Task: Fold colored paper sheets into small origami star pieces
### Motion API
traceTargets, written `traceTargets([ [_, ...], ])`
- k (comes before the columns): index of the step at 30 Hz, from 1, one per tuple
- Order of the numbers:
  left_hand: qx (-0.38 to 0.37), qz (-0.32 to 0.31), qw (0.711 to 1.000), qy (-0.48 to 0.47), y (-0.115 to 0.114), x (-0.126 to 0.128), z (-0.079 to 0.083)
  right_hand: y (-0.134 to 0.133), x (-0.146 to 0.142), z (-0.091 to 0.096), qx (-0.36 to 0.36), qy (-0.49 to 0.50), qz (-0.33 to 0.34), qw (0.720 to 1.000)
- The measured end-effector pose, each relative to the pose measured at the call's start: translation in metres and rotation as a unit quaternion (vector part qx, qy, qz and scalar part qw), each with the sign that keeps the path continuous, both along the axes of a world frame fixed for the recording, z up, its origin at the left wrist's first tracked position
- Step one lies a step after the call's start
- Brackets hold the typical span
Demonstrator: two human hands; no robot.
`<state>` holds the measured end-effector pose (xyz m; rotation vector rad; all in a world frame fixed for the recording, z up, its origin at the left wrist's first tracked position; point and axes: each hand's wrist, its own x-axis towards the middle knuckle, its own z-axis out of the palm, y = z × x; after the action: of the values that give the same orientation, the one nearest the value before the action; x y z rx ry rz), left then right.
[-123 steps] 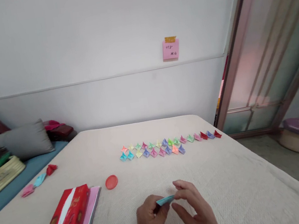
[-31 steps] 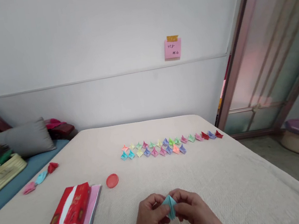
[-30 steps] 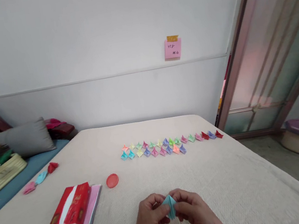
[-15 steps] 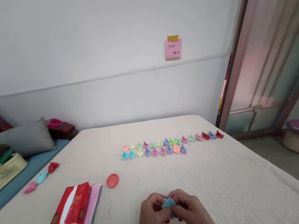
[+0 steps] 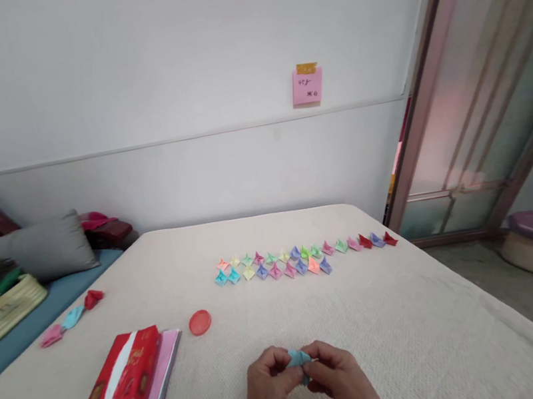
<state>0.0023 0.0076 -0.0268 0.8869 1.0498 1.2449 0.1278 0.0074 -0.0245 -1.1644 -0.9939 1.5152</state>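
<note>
My left hand (image 5: pixel 270 384) and my right hand (image 5: pixel 338 377) meet at the bottom middle of the view, low over the cream bedspread (image 5: pixel 406 312). Between their fingertips they pinch a small folded piece of light-blue paper (image 5: pixel 298 358), which is partly hidden by my fingers. Farther up the bedspread stand two rows of small folded paper shapes (image 5: pixel 277 265) in many colours, well beyond both hands.
A red tissue packet (image 5: pixel 123 377) lies on a pink notebook (image 5: pixel 169 370) at the left, near a red round lid (image 5: pixel 200 322). Three folded paper pieces (image 5: pixel 71 318) sit by the bed's left edge. A yellow basket (image 5: pixel 4 329) stands beyond it. A glass door stands at the right.
My hands have drawn closer together, and the blue paper now looks flatter and more folded, with more of it covered by my fingers.
</note>
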Motion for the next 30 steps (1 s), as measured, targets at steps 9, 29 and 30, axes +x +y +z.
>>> traceTargets([
  [9,0.004,0.016,0.997,0.071,-0.003,0.004,0.01,-0.001,-0.001,0.001,0.109,-0.066,-0.05,0.991],
  [29,-0.001,0.001,1.0,0.031,-0.007,0.001,0.017,-0.001,-0.001,-0.004,0.04,0.021,-0.05,0.998],
  [30,-0.004,0.006,0.999,0.032,-0.007,0.002,0.016,-0.002,-0.002,-0.004,0.045,0.021,-0.055,0.997],
])
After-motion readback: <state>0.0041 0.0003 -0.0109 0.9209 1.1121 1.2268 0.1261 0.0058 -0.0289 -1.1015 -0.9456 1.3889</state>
